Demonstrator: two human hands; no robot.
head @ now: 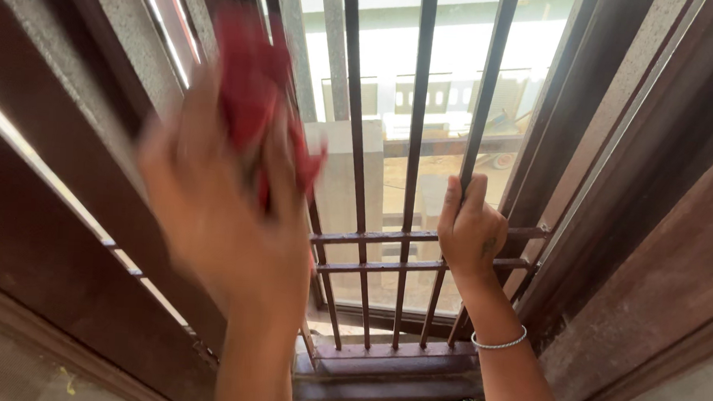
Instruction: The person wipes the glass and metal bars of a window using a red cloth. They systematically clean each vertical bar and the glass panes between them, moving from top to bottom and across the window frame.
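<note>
Two hands up at the window grille (407, 252), seen from the head camera. The left hand (226, 210), blurred, has its fingers bunched round a red cloth (252, 89), pressed at the bars on the left by the frame (77, 104). The right hand (470, 231), wearing a silver bangle (499, 343), wraps tight round one upright bar (479, 117). My read: firm strokes along each bar work best, braced by that grip. Cloth looks crumpled, soft, deep red.
</note>
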